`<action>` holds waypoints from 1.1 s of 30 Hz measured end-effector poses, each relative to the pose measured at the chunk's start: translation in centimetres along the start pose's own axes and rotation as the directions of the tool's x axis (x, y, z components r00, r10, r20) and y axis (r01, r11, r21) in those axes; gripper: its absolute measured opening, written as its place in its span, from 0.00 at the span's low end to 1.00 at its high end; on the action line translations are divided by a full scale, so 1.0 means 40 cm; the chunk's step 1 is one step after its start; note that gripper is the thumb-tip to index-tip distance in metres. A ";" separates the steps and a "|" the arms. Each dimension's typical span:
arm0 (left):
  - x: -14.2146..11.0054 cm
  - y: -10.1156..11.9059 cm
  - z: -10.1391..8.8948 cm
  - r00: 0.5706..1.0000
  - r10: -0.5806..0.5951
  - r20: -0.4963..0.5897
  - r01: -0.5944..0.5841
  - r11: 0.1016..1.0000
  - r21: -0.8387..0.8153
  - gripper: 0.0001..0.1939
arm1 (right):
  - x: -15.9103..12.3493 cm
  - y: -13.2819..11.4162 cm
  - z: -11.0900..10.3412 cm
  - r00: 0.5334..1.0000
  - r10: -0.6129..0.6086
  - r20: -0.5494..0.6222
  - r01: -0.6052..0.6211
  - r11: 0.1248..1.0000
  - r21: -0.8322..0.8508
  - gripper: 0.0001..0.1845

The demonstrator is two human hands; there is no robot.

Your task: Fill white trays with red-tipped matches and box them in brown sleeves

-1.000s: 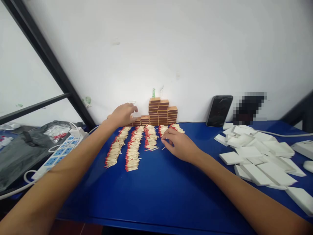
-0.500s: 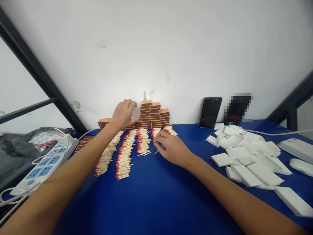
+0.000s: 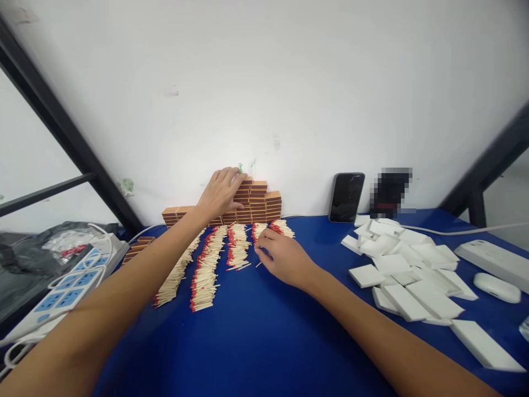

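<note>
My left hand (image 3: pixel 221 194) is at the left side of the tallest matchbox stack (image 3: pixel 244 214), thumb and forefinger apart. Its fingertips seem to touch the boxes there; I see nothing held. My right hand (image 3: pixel 285 258) is lower, over the near part of a row of red-tipped matches (image 3: pixel 258 229). Its fingers are curled in close together, and what they may hold is hidden. A loose match (image 3: pixel 259 264) lies just below these fingertips. More rows of matches (image 3: pixel 204 275) run toward me on the blue table (image 3: pixel 248 342), some partly behind my left forearm.
White matchbox trays (image 3: pixel 417 292) lie in a loose pile on the right. Behind them a phone (image 3: pixel 346 197) leans on the wall. A power strip (image 3: pixel 68 292) with cables and a few more matchboxes (image 3: pixel 138 248) are on the left. A white earbud case (image 3: pixel 496 288) sits far right.
My left hand has moved right, from beside the tallest matchbox stack up against it. My right hand keeps its place over the match row. The whole view has shifted slightly.
</note>
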State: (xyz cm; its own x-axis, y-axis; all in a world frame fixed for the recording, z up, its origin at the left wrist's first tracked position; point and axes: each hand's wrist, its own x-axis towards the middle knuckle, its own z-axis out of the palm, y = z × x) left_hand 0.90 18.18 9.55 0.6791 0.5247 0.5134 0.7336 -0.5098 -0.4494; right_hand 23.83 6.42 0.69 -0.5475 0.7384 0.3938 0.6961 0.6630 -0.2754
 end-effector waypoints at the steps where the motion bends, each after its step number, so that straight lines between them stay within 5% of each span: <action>1: 0.002 -0.002 -0.002 1.000 0.003 -0.002 -0.003 1.000 0.005 0.48 | 0.000 -0.003 -0.002 1.000 0.005 0.014 -0.005 1.000 -0.002 0.11; 11: -0.085 -0.053 -0.003 0.999 -0.040 -0.017 0.042 0.993 0.107 0.21 | 0.003 -0.019 -0.021 0.995 0.045 0.085 -0.043 0.999 -0.027 0.11; 18: -0.129 -0.039 0.031 0.993 0.052 0.110 -0.070 0.982 0.174 0.23 | 0.002 -0.019 -0.016 0.993 0.040 0.115 -0.038 0.999 -0.022 0.12; 26: -0.113 -0.026 0.048 0.988 0.048 0.147 -0.076 0.980 0.186 0.28 | 0.001 -0.009 -0.009 0.995 0.060 0.084 -0.059 0.998 -0.006 0.11; 33: -0.107 -0.043 0.044 0.989 0.018 0.148 -0.045 0.982 0.186 0.22 | 0.001 -0.006 -0.009 0.996 0.056 0.067 -0.055 0.998 -0.013 0.12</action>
State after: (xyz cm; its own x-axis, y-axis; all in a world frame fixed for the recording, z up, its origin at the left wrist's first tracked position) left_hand -3.21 18.03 6.85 0.6884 0.6106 0.3915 0.6940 -0.3976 -0.6002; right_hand 23.82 6.26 1.09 -0.5378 0.7809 0.3177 0.7312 0.6196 -0.2853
